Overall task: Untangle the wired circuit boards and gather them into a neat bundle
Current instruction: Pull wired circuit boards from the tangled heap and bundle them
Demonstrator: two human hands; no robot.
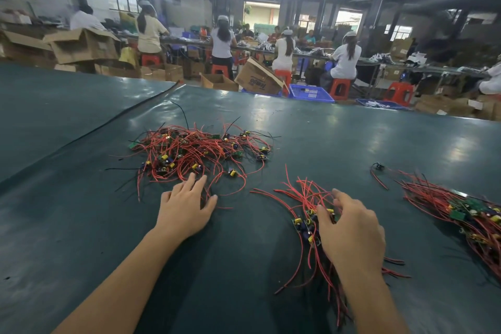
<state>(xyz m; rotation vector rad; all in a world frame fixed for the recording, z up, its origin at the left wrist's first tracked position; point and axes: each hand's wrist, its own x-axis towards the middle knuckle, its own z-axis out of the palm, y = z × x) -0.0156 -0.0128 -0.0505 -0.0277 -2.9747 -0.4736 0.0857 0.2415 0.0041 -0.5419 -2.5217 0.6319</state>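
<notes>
A tangled heap of small circuit boards with red and black wires (198, 152) lies on the dark green table ahead of my left side. My left hand (184, 206) lies flat with spread fingers at the heap's near edge, its fingertips on a few red wires. A smaller bundle of boards with red wires (306, 214) lies in front of my right side. My right hand (349, 230) covers that bundle, with fingers curled down around the boards. A third, larger bundle (461, 211) lies at the far right.
The green table cover (81, 225) has a long fold running from the left toward the back. Beyond the far edge are cardboard boxes (257, 78), blue crates (309, 93), red stools and several seated people at benches.
</notes>
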